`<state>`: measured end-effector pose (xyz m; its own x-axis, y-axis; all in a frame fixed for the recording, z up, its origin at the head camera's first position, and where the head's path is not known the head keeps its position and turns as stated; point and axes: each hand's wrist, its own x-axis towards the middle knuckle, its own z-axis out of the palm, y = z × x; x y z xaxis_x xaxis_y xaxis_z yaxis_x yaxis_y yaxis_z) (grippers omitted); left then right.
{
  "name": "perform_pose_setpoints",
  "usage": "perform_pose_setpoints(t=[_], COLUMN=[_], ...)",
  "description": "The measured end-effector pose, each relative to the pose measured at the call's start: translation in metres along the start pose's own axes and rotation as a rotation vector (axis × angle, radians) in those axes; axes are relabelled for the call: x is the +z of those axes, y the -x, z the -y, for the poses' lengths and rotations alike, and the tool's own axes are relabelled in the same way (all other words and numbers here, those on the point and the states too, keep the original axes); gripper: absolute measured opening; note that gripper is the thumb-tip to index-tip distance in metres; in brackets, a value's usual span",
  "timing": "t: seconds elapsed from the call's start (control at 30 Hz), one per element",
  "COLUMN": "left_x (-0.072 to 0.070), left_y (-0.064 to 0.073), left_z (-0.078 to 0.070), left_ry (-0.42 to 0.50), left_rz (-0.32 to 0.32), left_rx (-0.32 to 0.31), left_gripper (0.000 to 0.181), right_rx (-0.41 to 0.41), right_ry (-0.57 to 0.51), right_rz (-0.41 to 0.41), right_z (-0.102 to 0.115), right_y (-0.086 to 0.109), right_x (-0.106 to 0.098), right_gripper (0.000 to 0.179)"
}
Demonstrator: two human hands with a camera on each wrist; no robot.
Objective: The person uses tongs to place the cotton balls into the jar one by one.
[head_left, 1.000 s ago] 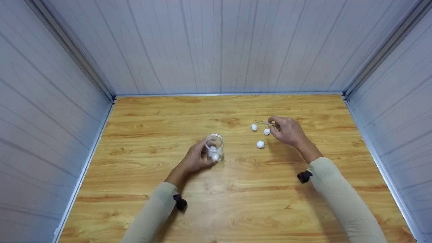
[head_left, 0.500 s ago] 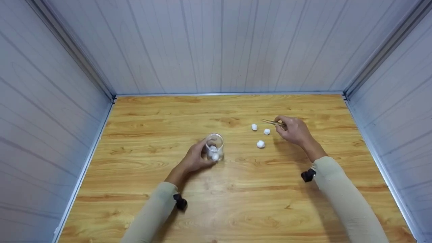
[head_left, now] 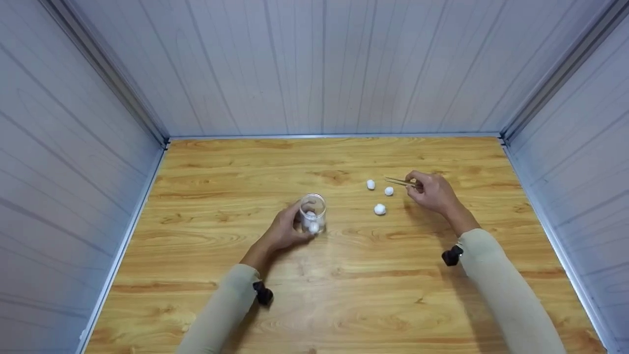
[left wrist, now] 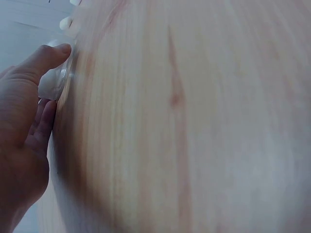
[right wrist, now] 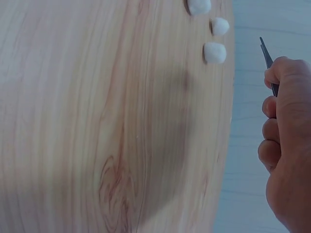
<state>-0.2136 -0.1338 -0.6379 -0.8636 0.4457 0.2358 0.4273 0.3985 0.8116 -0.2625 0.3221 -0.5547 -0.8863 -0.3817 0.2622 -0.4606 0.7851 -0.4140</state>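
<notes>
My left hand (head_left: 283,230) grips a clear glass jar (head_left: 320,212) from its left side, the thumb and fingers around its wall. White cotton balls (head_left: 313,227) lie at the jar's bottom; the left wrist view shows the thumb across the jar (left wrist: 58,77). My right hand (head_left: 432,191) pinches a pair of thin metal tweezers (head_left: 399,182), tips pointing left with nothing between them. Beside the tips, three loose cotton balls lie on the table: one farther back (head_left: 370,185), a small one (head_left: 388,191) and one nearer (head_left: 380,209). In the right wrist view the tweezers (right wrist: 266,54) stand out past the fingers.
The wood-grain table (head_left: 314,295) is bounded by a pale panel wall (head_left: 319,69) at the back and others on the left (head_left: 64,172) and right (head_left: 580,162). Small black wrist cameras sit on both sleeves.
My right hand has drawn back to the right with the tweezers, away from the three loose cotton balls. The left hand and the jar have stayed in place.
</notes>
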Motion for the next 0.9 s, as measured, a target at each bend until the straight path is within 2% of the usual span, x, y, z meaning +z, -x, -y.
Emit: perform_pose_setpoints(t=[0.13,0.23,0.3,0.37,0.47,0.53,0.6,0.77,0.9], left_x=[-0.003,-0.003,-0.004,-0.003,0.0,0.003,0.003,-0.004,0.001], left_y=[0.001,0.0,-0.001,-0.001,-0.002,-0.002,-0.001,0.001,0.001], left_z=[-0.007,-0.006,-0.013,-0.012,0.0,0.011,0.008,-0.017,-0.005], left_ry=[-0.009,-0.019,-0.021,-0.017,-0.023,-0.019,-0.011,0.016,0.01], left_rz=[0.004,0.002,0.018,0.027,0.029,0.015,0.012,0.027,0.017], left_rx=[-0.021,-0.022,-0.048,-0.068,-0.075,-0.056,-0.052,-0.053,-0.042], left_gripper=[0.079,0.079,0.077,0.078,0.082,0.086,0.089,0.085,0.087], right_rx=[0.024,0.035,0.039,0.047,0.053,0.049,0.046,0.073,0.097], right_ry=[0.006,0.011,0.018,0.02,0.029,0.034,0.04,0.055,0.08], right_rz=[0.022,0.033,0.043,0.059,0.073,0.076,0.078,0.11,0.144], right_z=[-0.003,-0.004,-0.005,-0.005,-0.005,-0.005,-0.005,-0.006,-0.007], right_y=[0.002,0.004,0.005,0.006,0.008,0.01,0.011,0.015,0.017], right_x=[0.001,0.003,0.004,0.005,0.006,0.006,0.007,0.009,0.012], right_gripper=[0.016,0.016,0.016,0.016,0.017,0.018,0.018,0.018,0.019])
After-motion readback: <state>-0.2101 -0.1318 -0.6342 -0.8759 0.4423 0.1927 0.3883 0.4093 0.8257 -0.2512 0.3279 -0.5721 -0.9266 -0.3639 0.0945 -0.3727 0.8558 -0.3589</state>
